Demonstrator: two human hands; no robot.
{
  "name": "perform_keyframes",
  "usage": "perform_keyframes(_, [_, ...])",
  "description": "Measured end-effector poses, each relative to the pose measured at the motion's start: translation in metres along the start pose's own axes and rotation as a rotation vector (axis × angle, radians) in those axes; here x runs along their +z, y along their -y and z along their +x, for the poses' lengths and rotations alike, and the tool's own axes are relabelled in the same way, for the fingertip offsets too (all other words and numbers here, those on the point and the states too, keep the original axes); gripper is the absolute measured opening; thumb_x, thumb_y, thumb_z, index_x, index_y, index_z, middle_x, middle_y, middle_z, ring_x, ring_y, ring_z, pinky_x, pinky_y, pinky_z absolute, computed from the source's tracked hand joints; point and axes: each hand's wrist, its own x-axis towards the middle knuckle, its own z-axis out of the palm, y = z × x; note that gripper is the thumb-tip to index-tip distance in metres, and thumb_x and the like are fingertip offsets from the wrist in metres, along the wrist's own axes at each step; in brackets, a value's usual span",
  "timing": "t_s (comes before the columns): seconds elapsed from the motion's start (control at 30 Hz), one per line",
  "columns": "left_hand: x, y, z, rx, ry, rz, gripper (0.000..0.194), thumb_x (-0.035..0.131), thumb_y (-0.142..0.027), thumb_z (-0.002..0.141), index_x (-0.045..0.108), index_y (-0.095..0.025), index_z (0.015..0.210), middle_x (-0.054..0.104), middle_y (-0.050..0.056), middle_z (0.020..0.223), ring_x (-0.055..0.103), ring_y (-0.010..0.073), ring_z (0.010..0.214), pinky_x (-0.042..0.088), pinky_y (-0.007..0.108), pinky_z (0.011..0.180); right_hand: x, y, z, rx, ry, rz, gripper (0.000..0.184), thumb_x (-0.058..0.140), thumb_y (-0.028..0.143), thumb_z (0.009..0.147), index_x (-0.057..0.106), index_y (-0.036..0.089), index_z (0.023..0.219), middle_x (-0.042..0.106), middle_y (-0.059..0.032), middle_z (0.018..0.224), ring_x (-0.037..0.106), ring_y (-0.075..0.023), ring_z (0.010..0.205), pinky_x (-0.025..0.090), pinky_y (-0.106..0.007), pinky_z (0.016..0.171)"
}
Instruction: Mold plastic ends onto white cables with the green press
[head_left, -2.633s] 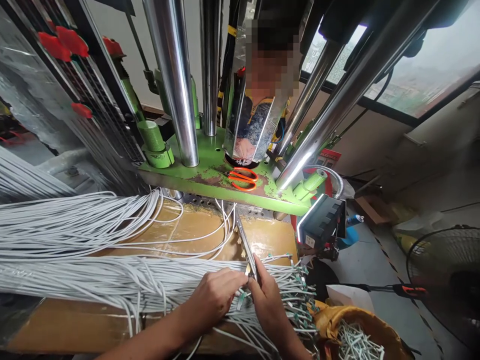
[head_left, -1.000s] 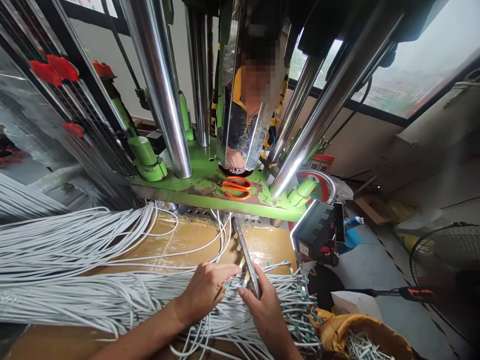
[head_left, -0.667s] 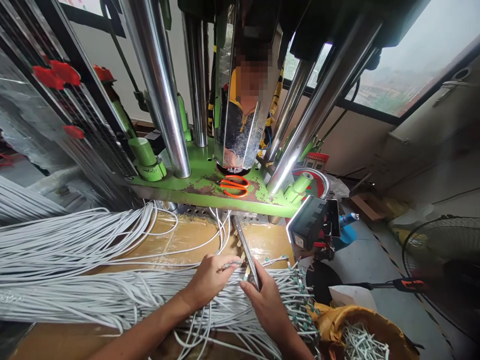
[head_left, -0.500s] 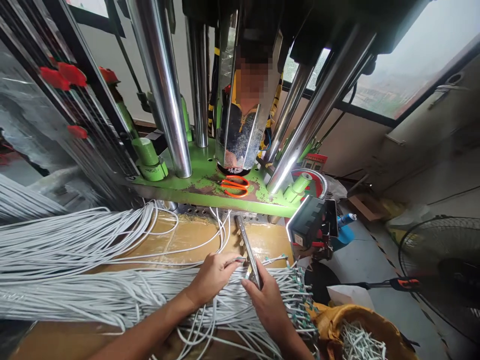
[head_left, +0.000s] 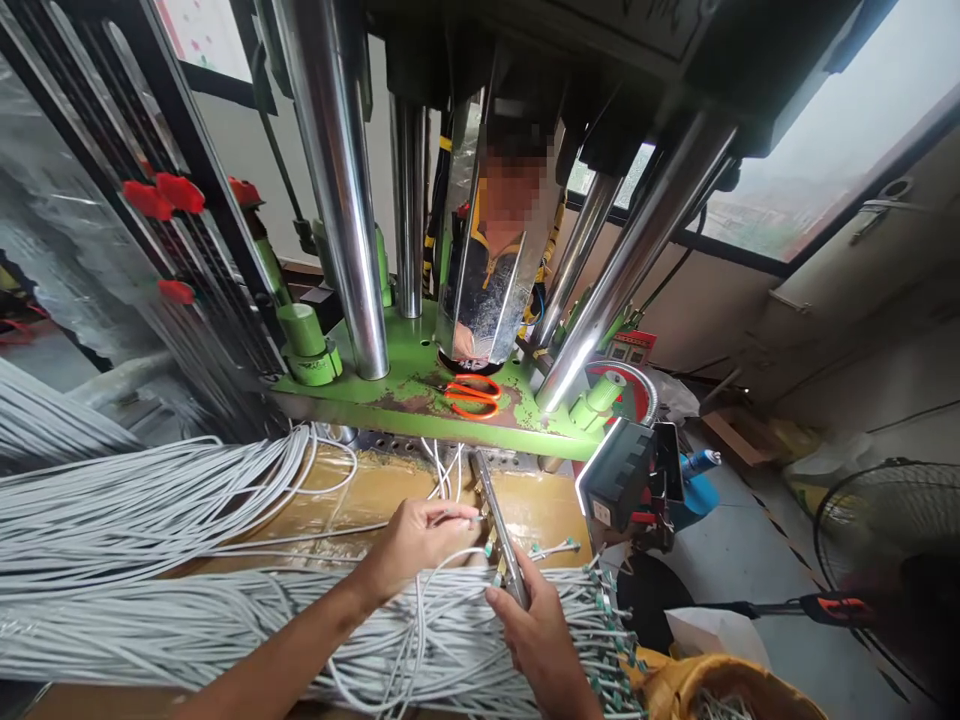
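L hand point(head_left: 411, 540) is curled, thumb and forefinger pinched on one thin white wire point(head_left: 442, 520) near its end, just left of the long narrow metal bar point(head_left: 499, 530) that runs from the green steel press base point(head_left: 390, 385) down toward the person. The pinched wire end sits right beside the bar's upper-mid section; whether it touches the bar I can't tell. R hand point(head_left: 536, 640) is partly closed w/ thumb and fingertips gripping the near end of that bar, palm resting over the thick bundle of white wires point(head_left: 225, 620) lying across the brown taped bench point(head_left: 375, 490).

Rel. to the bar: the bundle crosses under its near end, and wire tips w/ small green terminals point(head_left: 600, 600) fan out to its right. More white wires spread far to its left, a few loose strands looping up toward the press base. Small brass-coloured pieces sit along the bar's left edge, too small to make out.

Beyond the bar's far end, orange-handled scissors point(head_left: 472, 395) lie on the green base, between the shiny chrome columns point(head_left: 345, 190). A black box w/ lit edge point(head_left: 622, 475) stands just right of the bar's far end. A yellow-brown sack rim point(head_left: 720, 690) shows well right of the near end, at bottom edge. A dark round fan point(head_left: 885, 560) is far right.
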Motion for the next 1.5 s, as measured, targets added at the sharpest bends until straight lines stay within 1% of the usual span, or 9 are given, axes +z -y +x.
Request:
perform_keyframes(0.4, [0.002,0.02,0.011,0.635,0.02,0.8,0.036,0.047,-0.003,0.079,0.074,-0.019,0.097,0.074,0.006,0.098,0.066,0.0217,0.088,0.052,0.032,0.08,0.0,-0.004,0.0,0.011,0.007,0.021,0.068,0.067,0.046,0.072,0.055,0.017,0.132,0.056,0.0025,0.056,0.061,-0.0209,0.064,0.053,-0.029,0.058])
perform_keyframes(0.57, [0.004,0.017,0.013,0.73,0.027,0.834,0.03,0.045,-0.011,0.087,0.072,-0.017,0.096,0.074,0.008,0.094,0.067,0.0209,0.084,0.053,0.032,0.079,-0.002,-0.001,0.001,-0.087,0.021,0.021,0.061,0.067,0.043,0.074,0.058,0.017,0.129,0.071,-0.0063,0.101,0.061,-0.0267,0.105,0.05,-0.036,0.09])
perform_keyframes(0.73, [0.008,0.019,0.018,0.56,0.011,0.732,0.029,0.049,-0.007,0.081,0.071,-0.019,0.096,0.073,0.006,0.097,0.067,0.0195,0.089,0.052,0.03,0.083,-0.002,0.008,0.0,-0.096,0.058,0.023,0.054,0.063,0.032,0.076,0.058,0.017,0.128,0.062,-0.0059,0.128,0.051,-0.0252,0.124,0.036,-0.037,0.108])
perform_keyframes(0.87, [0.01,0.017,0.013,0.399,-0.236,0.535,0.018,0.057,-0.019,0.085,0.063,-0.019,0.102,0.071,0.004,0.092,0.067,0.0163,0.081,0.052,0.025,0.077,0.002,0.009,0.0,-0.09,-0.002,0.046,0.058,0.067,0.041,0.072,0.061,0.018,0.125,0.071,-0.005,0.097,0.063,-0.0255,0.098,0.052,-0.034,0.085])
perform_keyframes(0.97, [0.006,0.009,0.005,0.501,-0.345,0.45,0.013,0.06,-0.028,0.085,0.065,-0.019,0.093,0.069,0.003,0.088,0.066,0.0168,0.082,0.051,0.027,0.081,-0.001,0.005,0.002,-0.073,0.005,0.066,0.061,0.069,0.045,0.069,0.062,0.018,0.123,0.065,-0.0013,0.07,0.063,-0.0212,0.074,0.053,-0.03,0.068])
perform_keyframes(1.07, [0.001,-0.004,-0.005,0.544,-0.224,0.309,0.018,0.058,-0.031,0.087,0.07,-0.02,0.094,0.064,0.006,0.096,0.064,0.0172,0.083,0.052,0.027,0.077,-0.011,-0.004,0.004,-0.037,0.016,0.094,0.063,0.07,0.047,0.066,0.064,0.017,0.121,0.054,0.0028,0.055,0.056,-0.0171,0.057,0.05,-0.027,0.056])
perform_keyframes(1.2, [-0.002,-0.016,-0.01,0.248,0.02,0.027,0.034,0.054,-0.04,0.089,0.069,-0.015,0.071,0.063,0.008,0.088,0.062,0.0169,0.077,0.051,0.03,0.081,-0.027,-0.02,0.002,0.046,0.013,0.117,0.068,0.071,0.048,0.064,0.061,0.016,0.123,0.046,0.0057,0.049,0.047,-0.0138,0.046,0.044,-0.025,0.045])
perform_keyframes(1.33, [0.001,-0.023,0.002,0.017,-0.007,-0.28,0.024,0.066,-0.039,0.079,0.058,-0.016,0.08,0.062,0.002,0.068,0.062,0.0174,0.068,0.052,0.029,0.068,-0.032,-0.034,0.001,0.025,0.006,0.113,0.069,0.071,0.052,0.064,0.061,0.019,0.123,0.042,0.0063,0.048,0.046,-0.0146,0.045,0.042,-0.025,0.043])
perform_keyframes(1.5, [-0.001,-0.017,0.028,0.064,0.067,0.071,0.021,0.06,-0.036,0.083,0.057,-0.017,0.092,0.067,0.003,0.07,0.064,0.0175,0.062,0.043,0.022,0.049,-0.032,-0.04,0.003,-0.008,0.062,0.093,0.07,0.069,0.054,0.066,0.058,0.019,0.125,0.044,0.0052,0.052,0.048,-0.0151,0.049,0.041,-0.024,0.044])
